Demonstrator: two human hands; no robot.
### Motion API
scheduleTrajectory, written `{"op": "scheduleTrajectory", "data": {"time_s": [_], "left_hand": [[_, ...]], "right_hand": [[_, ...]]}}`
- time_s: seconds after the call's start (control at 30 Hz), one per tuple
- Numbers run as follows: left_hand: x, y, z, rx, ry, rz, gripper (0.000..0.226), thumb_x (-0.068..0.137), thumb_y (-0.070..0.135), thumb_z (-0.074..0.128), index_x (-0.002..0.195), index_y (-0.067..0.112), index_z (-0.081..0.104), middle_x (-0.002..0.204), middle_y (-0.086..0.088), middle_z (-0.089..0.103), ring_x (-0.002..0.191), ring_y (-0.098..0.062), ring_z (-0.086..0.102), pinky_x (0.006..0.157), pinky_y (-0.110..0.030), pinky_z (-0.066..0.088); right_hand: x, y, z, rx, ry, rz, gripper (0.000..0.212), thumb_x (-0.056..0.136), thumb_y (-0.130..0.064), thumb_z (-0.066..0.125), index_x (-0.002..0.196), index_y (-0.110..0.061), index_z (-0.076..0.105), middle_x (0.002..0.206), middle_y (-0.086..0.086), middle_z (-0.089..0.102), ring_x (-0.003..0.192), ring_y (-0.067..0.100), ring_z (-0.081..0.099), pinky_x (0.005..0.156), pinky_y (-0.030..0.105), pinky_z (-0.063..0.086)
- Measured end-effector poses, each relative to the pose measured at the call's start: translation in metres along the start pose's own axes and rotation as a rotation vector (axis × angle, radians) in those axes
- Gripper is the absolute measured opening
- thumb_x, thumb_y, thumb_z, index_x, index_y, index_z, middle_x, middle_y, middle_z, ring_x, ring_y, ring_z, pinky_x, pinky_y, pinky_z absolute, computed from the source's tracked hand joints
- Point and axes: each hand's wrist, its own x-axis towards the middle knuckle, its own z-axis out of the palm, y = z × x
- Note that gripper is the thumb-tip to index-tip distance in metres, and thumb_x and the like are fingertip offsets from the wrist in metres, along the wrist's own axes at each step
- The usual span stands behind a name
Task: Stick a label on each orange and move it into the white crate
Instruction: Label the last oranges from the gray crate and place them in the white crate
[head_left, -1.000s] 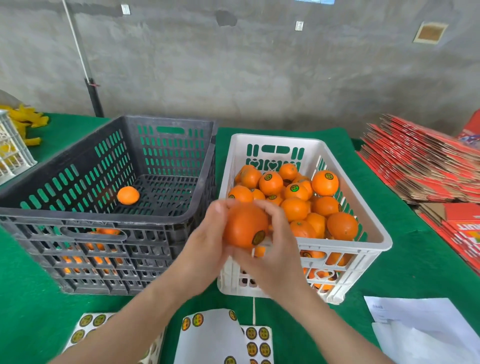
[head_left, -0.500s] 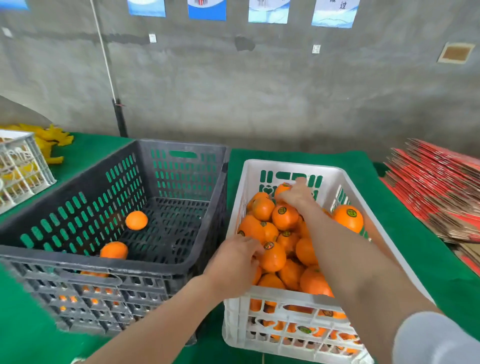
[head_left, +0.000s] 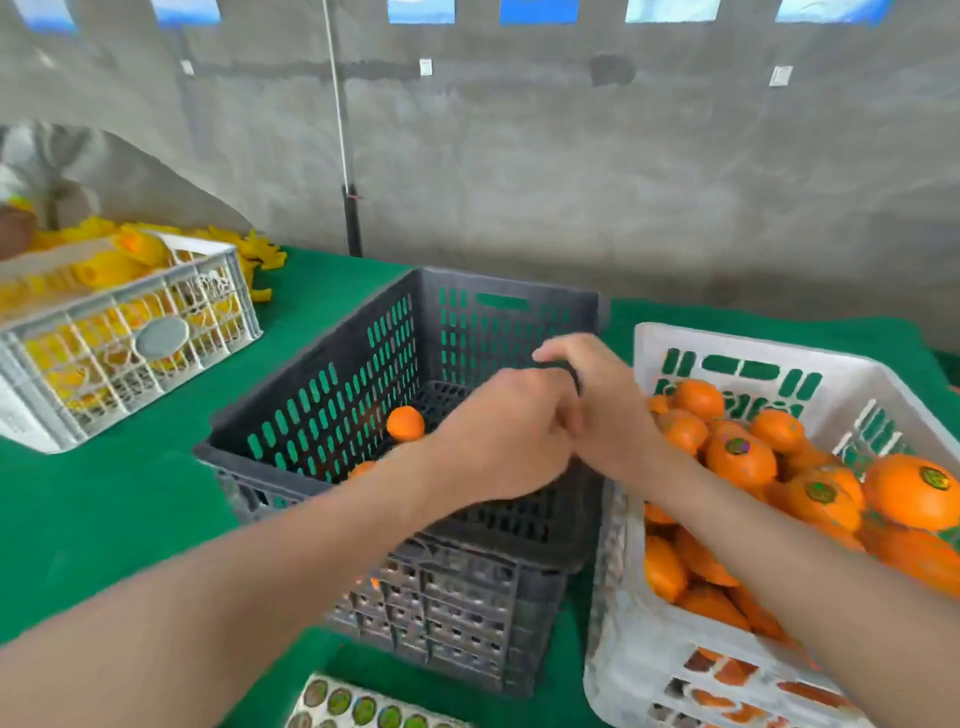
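Your left hand (head_left: 498, 441) and right hand (head_left: 602, 415) meet over the right wall of the dark grey crate (head_left: 332, 395), both with fingers curled. Blur hides whether either holds anything. The job looks mostly done: the white crate (head_left: 644, 343) is heaped with labelled oranges (head_left: 740, 457), and only a couple of fruit show in the grey one. One bare orange (head_left: 405, 423) lies on that crate's floor, just left of your left hand and apart from it. The label sheet (head_left: 363, 709) lies on the desk (head_left: 104, 509) nearest you.
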Motion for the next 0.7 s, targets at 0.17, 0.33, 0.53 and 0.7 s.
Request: {"op": "scheduleTrajectory", "data": {"time_s": [0.17,0.33,0.53,0.7], "left_hand": [[0.042,-0.127,-0.034,0.549,-0.431,-0.173,0.008,0.084,0.005,0.052,0.088,0.01,0.058,0.091,-0.013,0.056,0.08,-0.026,0.053,0.071,-0.03,0.045],[0.059,-0.21,0.02,0.899,-1.086,-0.27,0.062,0.09,0.034,0.063,0.141,0.008,0.04,0.141,-0.01,0.046,0.125,-0.035,0.047,0.088,-0.04,0.043],[0.041,-0.271,0.059,0.981,-1.222,-0.243,0.064,0.092,0.04,0.057,0.14,0.002,0.039,0.14,-0.015,0.047,0.125,-0.034,0.046,0.103,-0.036,0.035],[0.057,-0.247,0.045,0.882,-1.043,-0.232,0.068,0.088,0.045,0.058,0.142,0.011,0.036,0.136,-0.009,0.049,0.122,-0.031,0.049,0.102,-0.04,0.043]], "right_hand": [[-0.008,-0.026,0.038,-0.066,-0.377,0.081,0.031,0.091,-0.027,0.059,0.12,-0.017,0.055,0.125,-0.001,0.054,0.117,0.017,0.047,0.098,0.029,0.036],[-0.006,-0.024,0.042,-0.108,-0.442,0.184,0.036,0.093,-0.033,0.054,0.127,-0.022,0.049,0.132,-0.006,0.047,0.124,0.012,0.041,0.105,0.031,0.034],[-0.003,-0.02,0.047,-0.101,-0.412,0.227,0.031,0.094,-0.03,0.051,0.123,-0.021,0.052,0.127,-0.006,0.051,0.12,0.012,0.044,0.104,0.029,0.036],[-0.002,-0.015,0.045,-0.051,-0.333,0.236,0.029,0.094,-0.02,0.049,0.122,-0.015,0.054,0.124,-0.002,0.056,0.116,0.013,0.047,0.095,0.019,0.032]]}}
